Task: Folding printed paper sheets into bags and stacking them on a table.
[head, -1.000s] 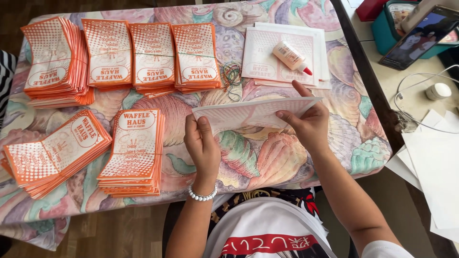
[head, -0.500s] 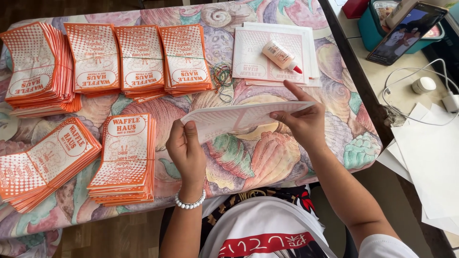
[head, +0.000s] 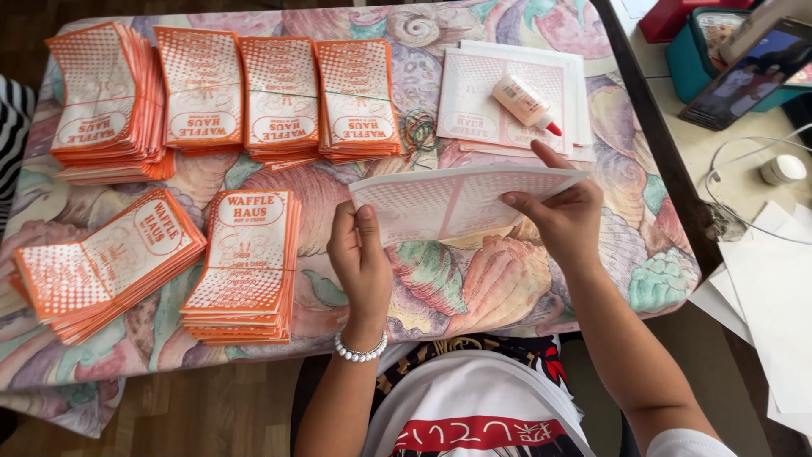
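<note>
We grip an unfolded paper bag blank (head: 461, 203) with both hands: our left hand (head: 362, 262) closes on its left end, thumb lying on top of the sheet and fingers tucked behind it, while our right hand (head: 560, 218) pinches the right part, thumb pressed on the printed face and the index finger reaching up along the far edge. The sheet is white with a faint orange dotted print, held just above the table (head: 474, 288) and tilted slightly, its right end higher.

We place everything else from that held sheet. Just beyond it, toward the far right, lies a small stack of flat white sheets (head: 482, 93) of the same kind, and a glue bottle (head: 525, 103) with a red tip rests on top of them, lying on its side. Beyond the sheet's left end, a few rubber bands (head: 420, 129) lie loose on the shell-patterned tablecloth. Farther left of those, four piles of finished orange-and-white bags (head: 279, 97) stand in a row along the far edge. To the near left of the sheet sit two more piles (head: 245, 262), one straight and one turned at an angle. Well to the right, past the table's dark edge, a phone (head: 748, 72) leans propped up, beside a white cable (head: 744, 203).
</note>
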